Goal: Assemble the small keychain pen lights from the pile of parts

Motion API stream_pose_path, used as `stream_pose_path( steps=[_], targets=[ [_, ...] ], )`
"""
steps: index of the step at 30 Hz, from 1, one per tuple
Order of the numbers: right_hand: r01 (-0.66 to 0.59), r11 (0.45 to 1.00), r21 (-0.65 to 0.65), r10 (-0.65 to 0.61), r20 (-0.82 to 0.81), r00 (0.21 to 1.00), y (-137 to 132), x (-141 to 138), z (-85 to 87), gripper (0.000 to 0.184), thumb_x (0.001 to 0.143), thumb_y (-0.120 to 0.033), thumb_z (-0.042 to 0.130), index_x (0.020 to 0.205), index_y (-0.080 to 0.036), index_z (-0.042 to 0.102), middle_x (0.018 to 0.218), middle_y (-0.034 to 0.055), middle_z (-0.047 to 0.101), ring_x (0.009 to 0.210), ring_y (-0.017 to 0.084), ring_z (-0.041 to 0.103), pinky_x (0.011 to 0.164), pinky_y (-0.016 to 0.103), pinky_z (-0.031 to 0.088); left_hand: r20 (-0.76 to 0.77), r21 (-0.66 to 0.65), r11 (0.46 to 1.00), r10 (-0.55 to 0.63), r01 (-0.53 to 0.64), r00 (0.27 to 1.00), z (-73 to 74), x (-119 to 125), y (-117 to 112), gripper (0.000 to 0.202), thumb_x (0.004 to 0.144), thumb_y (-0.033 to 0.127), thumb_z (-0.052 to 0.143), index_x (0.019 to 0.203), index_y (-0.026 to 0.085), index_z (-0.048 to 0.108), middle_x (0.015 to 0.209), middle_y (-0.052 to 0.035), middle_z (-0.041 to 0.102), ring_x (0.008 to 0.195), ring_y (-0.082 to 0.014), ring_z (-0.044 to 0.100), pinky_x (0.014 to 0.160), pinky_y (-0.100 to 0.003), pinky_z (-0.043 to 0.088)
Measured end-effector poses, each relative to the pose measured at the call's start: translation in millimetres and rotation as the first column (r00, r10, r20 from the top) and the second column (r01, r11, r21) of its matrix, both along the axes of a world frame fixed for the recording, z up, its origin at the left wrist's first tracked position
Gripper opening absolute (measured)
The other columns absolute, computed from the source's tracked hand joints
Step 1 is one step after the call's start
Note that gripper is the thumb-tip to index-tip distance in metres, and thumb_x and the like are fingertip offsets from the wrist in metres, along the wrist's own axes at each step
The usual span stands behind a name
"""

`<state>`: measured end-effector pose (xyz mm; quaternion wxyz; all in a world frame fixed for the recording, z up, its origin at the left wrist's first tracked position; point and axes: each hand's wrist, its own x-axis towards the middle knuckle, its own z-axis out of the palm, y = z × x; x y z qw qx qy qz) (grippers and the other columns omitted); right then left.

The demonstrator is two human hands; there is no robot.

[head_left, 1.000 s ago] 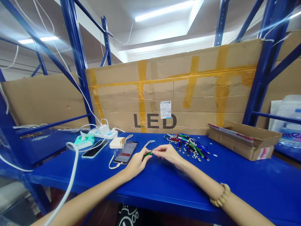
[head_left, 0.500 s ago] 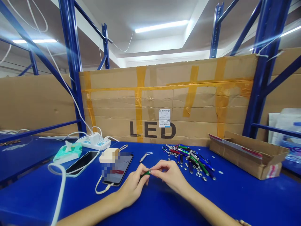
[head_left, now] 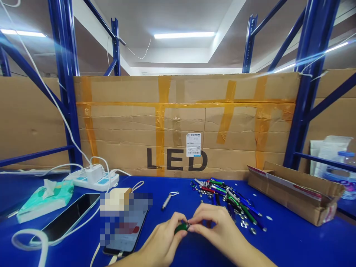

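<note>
Between both hands, above the blue table, is a small green metal tube (head_left: 181,228), partly covered by fingers. My left hand (head_left: 164,239) grips its body between thumb and fingers. At the tube's right end, my right hand (head_left: 219,226) pinches with thumb and forefinger; a small silvery bit shows there, too small to make out. Beyond the left hand lies a single silver tube with a wire clip (head_left: 168,200). Behind the right hand is a heap of coloured metal tubes (head_left: 230,194) in green, blue, red and silver, with small round silver pieces scattered around it.
To the left are a charging phone (head_left: 130,226), a cream power adapter (head_left: 115,198), another phone (head_left: 72,215), a tissue pack (head_left: 46,198) and a power strip (head_left: 94,180) with loose cables. An open cardboard box (head_left: 292,193) stands right. A large carton (head_left: 222,122) closes off the back.
The view has shifted, and both hands with the green tube appear lower and slightly to the right. The tube remains in the same two-handed grip.
</note>
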<state>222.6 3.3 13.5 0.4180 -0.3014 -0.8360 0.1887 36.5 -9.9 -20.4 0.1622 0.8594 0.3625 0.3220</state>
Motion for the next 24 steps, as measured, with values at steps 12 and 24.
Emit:
stream_pose_path(
  steps=[12,24],
  targets=[
    [0.003,0.979,0.205,-0.074,0.341,0.937,-14.3,0.9,2.4,0.035,0.093,-0.036,0.038,0.080,-0.018,0.065,0.071,0.0048,0.061,0.063,0.013,0.058,0.058,0.022,0.044,0.106,-0.134,0.991,-0.007,0.021,0.994,3.6,-6.9,-15.7,0.015,0.090,0.017,0.035,0.098,0.022,0.047,0.085,-0.0030,0.061,0.074,-0.0147,0.058,0.069,-0.021,0.045],
    [-0.140,0.990,0.032,0.122,0.333,0.935,-16.4,-2.0,-2.5,0.040,0.092,-0.034,0.037,0.069,-0.016,0.064,0.060,0.0042,0.058,0.056,0.013,0.052,0.054,0.022,0.038,0.085,0.074,0.994,-0.091,0.084,0.992,-7.3,-7.9,-19.4,0.012,0.088,0.013,0.036,0.080,0.021,0.041,0.077,-0.0039,0.057,0.071,-0.0157,0.057,0.064,-0.022,0.046]
  ],
)
